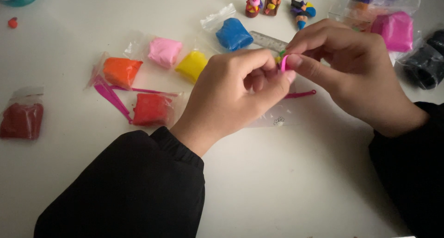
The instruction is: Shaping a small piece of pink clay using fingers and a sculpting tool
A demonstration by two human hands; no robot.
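Fingers [290, 62] of both the left hand [236, 92] and right hand [351, 67] pinch together on a small pink clay strip [283, 63], held above the desk [277, 187]; clay bags lie from nine to twelve o'clock.

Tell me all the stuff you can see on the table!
clay bags: about nine; orange, pink, yellow, blue, two red, magenta, black, purple; spread over the white table
clay figures: several, multicoloured, top edge
modelling tools: pink, by the orange bag
ruler: one, clear, behind the hands
red clay bit: one, top left
clay piece: one, pink with green, pinched between both hands
left hand: black sleeve
right hand: black sleeve
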